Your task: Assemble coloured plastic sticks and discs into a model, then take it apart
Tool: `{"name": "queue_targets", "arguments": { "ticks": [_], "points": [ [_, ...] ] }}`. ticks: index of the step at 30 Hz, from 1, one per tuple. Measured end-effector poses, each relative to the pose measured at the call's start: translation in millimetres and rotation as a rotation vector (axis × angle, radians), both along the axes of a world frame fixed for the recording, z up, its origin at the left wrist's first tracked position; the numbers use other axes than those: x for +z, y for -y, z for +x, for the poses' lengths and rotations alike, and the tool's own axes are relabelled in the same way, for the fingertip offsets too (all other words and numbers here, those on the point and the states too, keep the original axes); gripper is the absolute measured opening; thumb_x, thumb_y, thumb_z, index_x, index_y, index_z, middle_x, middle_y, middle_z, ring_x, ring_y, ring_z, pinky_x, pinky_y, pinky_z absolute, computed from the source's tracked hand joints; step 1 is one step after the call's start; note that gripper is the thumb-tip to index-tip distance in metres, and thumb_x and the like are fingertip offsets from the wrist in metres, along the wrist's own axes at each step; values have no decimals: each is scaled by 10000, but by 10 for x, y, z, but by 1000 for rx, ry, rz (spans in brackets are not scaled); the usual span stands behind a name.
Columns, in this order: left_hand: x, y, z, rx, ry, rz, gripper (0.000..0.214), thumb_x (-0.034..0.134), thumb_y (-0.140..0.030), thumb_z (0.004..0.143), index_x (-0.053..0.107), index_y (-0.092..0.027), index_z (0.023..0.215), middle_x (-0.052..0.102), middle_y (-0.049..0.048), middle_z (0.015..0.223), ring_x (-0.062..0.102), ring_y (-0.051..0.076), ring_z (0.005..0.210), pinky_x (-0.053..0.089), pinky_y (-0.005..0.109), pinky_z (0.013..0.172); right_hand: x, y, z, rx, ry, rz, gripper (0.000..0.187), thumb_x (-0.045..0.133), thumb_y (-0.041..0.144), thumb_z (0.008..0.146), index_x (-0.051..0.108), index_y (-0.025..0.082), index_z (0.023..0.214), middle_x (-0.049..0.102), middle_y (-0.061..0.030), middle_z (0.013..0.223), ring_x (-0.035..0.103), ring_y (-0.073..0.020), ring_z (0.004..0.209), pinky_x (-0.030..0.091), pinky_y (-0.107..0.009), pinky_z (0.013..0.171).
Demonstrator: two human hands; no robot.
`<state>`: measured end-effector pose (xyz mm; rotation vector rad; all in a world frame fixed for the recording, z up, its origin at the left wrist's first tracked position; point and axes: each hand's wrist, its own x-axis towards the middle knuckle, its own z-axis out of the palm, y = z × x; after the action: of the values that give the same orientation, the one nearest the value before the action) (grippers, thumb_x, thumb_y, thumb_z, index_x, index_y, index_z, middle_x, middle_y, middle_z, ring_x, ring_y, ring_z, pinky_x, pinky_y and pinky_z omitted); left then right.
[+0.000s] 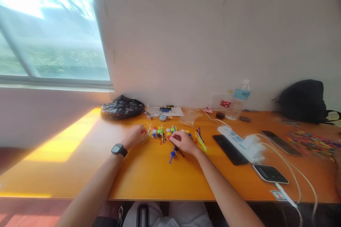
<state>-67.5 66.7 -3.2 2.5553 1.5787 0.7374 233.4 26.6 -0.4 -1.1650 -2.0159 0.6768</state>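
My left hand (136, 136), with a dark watch (119, 150) on its wrist, rests at the left end of a row of small coloured round pieces. Its fingers are curled together beside yellow-green and white sticks (148, 134); a spot of red shows at the fingertips, but what they hold is hidden. My right hand (183, 142) is closed in a pinch at the row's near side, and the thing in its fingers is too small to name. Just below it lie a blue round piece (173, 154) with a blue stick (171, 159) and a black stick (181, 154).
Colourful sticks (200, 139) lie right of the row. Further right are a black phone (229, 149), a white power strip (237, 142) with cables and a white-edged device (270, 173). A black plastic bag (122, 107), bottles (236, 104) and a black backpack (303, 101) stand along the wall.
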Motion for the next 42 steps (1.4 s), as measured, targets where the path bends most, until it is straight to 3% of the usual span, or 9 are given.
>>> {"name": "queue_targets", "arguments": {
  "ticks": [9, 20, 26, 29, 32, 34, 36, 39, 42],
  "points": [
    [29, 17, 7, 37, 30, -8, 229, 609, -258, 846, 690, -190, 642, 657, 46, 740, 527, 149, 613, 297, 278, 576, -9, -1, 2, 3, 8, 4, 247, 619, 366, 900, 705, 176, 768, 647, -8, 737, 544, -160, 702, 399, -273, 664],
    [6, -116, -194, -36, 332, 127, 263, 569, -381, 960, 692, -184, 836, 599, 25, 780, 560, 169, 710, 405, 283, 660, -20, -17, 3, 16, -14, 2, 251, 625, 367, 902, 713, 175, 766, 644, -7, 717, 534, -156, 678, 389, -274, 643],
    [-22, -61, -50, -49, 395, 163, 283, 560, -398, 995, 675, -185, 848, 568, 16, 774, 530, 163, 694, 394, 284, 645, -60, -34, -9, 17, -49, 16, 245, 634, 367, 911, 724, 180, 782, 652, -9, 733, 539, -154, 683, 409, -277, 659],
    [-2, 71, 172, -131, 410, 146, 246, 554, -368, 1009, 668, -189, 885, 573, 21, 806, 537, 163, 717, 409, 282, 660, -93, -35, -45, 9, -123, 12, 226, 650, 390, 913, 745, 198, 984, 665, -10, 798, 552, -152, 687, 428, -272, 652],
    [22, 248, 456, -239, 422, 103, 185, 549, -315, 1017, 664, -198, 932, 610, 36, 890, 556, 163, 761, 440, 290, 716, -105, -24, -94, 27, -244, -63, 411, 636, 429, 929, 651, 252, 1301, 671, -17, 937, 558, -131, 644, 436, -255, 586],
    [23, 355, 631, -290, 437, 91, 212, 531, -315, 1031, 655, -201, 902, 593, 38, 866, 561, 170, 779, 453, 292, 724, -89, -7, -121, 62, -332, -153, 466, 607, 459, 951, 590, 274, 1379, 667, -25, 1003, 557, -115, 600, 445, -250, 544],
    [5, 427, 758, -356, 459, 56, 217, 516, -315, 1041, 653, -203, 916, 594, 45, 888, 570, 169, 795, 469, 288, 729, -61, 14, -136, 87, -383, -219, 429, 601, 499, 956, 633, 245, 1300, 661, -17, 905, 558, -119, 573, 457, -253, 527],
    [-39, 457, 840, -407, 462, 37, 209, 518, -320, 1043, 650, -202, 932, 591, 49, 904, 565, 167, 801, 475, 285, 730, -20, 41, -141, 122, -381, -237, 375, 625, 550, 941, 713, 191, 1005, 590, 12, 670, 555, -140, 564, 451, -255, 523],
    [-56, 435, 831, -398, 470, 17, 210, 523, -330, 1041, 653, -203, 935, 594, 51, 895, 567, 175, 814, 478, 289, 737, 2, 53, -142, 140, -392, -233, 375, 660, 553, 919, 721, 183, 941, 607, 3, 676, 560, -147, 590, 447, -259, 537]
  ]
}}
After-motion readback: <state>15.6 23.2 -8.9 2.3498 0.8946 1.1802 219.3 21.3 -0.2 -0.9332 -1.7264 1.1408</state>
